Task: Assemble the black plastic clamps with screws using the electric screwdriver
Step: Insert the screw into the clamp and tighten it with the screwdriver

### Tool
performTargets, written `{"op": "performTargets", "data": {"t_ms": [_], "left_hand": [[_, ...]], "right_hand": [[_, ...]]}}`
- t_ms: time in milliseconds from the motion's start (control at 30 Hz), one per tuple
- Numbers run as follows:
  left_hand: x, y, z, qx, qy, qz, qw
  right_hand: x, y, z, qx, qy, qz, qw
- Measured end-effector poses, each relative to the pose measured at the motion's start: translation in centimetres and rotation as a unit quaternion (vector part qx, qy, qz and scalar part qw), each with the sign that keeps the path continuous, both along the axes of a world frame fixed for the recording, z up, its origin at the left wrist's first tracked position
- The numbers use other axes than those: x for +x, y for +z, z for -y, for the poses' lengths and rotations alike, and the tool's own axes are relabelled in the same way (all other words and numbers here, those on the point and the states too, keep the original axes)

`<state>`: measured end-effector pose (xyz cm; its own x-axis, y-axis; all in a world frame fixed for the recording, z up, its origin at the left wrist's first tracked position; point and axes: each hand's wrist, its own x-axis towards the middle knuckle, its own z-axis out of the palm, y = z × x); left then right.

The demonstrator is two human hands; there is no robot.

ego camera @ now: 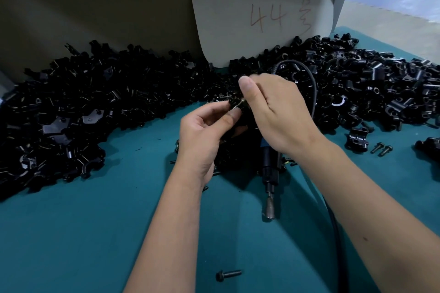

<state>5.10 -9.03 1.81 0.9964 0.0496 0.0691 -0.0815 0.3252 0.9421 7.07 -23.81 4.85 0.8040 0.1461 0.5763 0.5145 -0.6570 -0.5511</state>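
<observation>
teal table (71,233) heaped with black clamps (95,107); left hand (204,131) and right hand (276,112) pinch one.

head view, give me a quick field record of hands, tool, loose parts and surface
left hand: pinches a small black clamp part
right hand: fingers curled at the same part, seemingly fitting a screw
electric screwdriver: lies unheld on the mat, bit toward the camera
clamp pile: heaped along the back
loose screw: near the front edge
screw pair: right of the right forearm
surface: teal mat
card: marked 44
</observation>
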Motion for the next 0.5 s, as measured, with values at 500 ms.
{"op": "performTargets", "data": {"t_ms": [500], "left_hand": [[-0.2,0.6,-0.6,-0.127,-0.043,-0.076,0.988]], "right_hand": [[0.4,-0.1,1.2,0.086,0.047,-0.079,0.992]]}}
